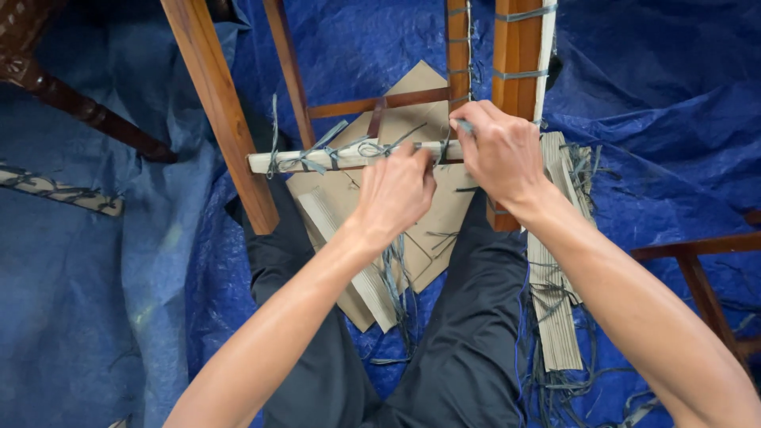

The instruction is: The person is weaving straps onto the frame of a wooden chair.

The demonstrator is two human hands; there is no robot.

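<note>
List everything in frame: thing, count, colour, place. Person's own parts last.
wooden chair frame: one, reddish-brown, upright at centre, legs and rungs showing
wrapped rung: one, pale wrapping tied with grey-blue string, horizontal at centre
string offcuts: many, grey-blue, scattered lower right
corrugated cardboard strips: several, tan, right of the legs and under the left hand
flat cardboard sheet: one, tan, on the floor under the frame
tarp: one, blue, covering the floor
other furniture legs: dark wood upper left, brown at right edge
trousers: dark, bottom centre
left hand: fingers pinched at the wrapped rung
right hand: fingers pinching string by the upright
</note>
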